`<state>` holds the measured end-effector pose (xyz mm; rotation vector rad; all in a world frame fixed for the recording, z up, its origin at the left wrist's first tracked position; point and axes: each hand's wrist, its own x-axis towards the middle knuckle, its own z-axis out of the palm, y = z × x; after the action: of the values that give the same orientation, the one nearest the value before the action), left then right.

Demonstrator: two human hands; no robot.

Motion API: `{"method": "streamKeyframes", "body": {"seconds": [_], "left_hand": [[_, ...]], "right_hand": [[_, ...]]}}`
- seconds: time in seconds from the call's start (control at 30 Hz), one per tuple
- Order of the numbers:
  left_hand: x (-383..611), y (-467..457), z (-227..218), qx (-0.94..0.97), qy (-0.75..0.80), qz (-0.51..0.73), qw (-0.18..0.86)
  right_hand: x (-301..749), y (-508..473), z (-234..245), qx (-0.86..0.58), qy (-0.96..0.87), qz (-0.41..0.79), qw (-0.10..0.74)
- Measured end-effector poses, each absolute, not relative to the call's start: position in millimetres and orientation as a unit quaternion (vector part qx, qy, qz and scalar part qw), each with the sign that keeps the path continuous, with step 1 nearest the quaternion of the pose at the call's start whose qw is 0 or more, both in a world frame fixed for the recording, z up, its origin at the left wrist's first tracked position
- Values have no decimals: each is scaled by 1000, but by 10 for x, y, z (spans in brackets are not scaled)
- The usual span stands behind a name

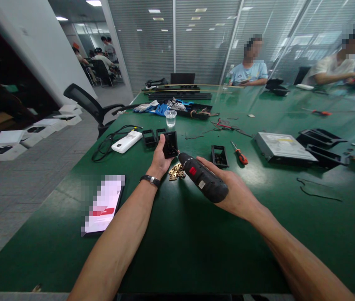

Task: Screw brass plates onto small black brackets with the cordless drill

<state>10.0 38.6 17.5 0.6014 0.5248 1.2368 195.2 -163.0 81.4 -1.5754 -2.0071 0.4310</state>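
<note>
My left hand [160,158] is closed around a small black plastic box [170,144], holding it tilted above the table with its hollow side showing. In my right hand [232,190] is a black cordless screwdriver [202,175], its fingers wrapped around the handle. The tool's nose points left at the box's lower right edge; whether its tip touches there I cannot tell. Just below the box lies a pile of brass-coloured metal pieces [176,171] on the green table [177,242]. To the right stands another black box [219,156] with small parts inside.
More black boxes [149,138] and a white power bank [127,141] with a black cable lie at left, near a phone [105,205]. Behind stands a clear plastic cup [170,118]. A screwdriver [240,154] and a metal drive case [284,147] lie right. Two people sit across the table.
</note>
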Motion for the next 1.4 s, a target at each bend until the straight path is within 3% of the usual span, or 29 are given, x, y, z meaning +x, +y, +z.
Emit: {"method": "streamKeyframes", "body": {"seconds": [0.33, 1.4], "left_hand": [[99, 367, 208, 280, 242, 563, 739], [87, 365, 205, 285, 254, 562, 733]], "right_hand": [[1931, -1642, 873, -599, -748, 151, 244], [1945, -1633, 826, -590, -749, 154, 259]]}}
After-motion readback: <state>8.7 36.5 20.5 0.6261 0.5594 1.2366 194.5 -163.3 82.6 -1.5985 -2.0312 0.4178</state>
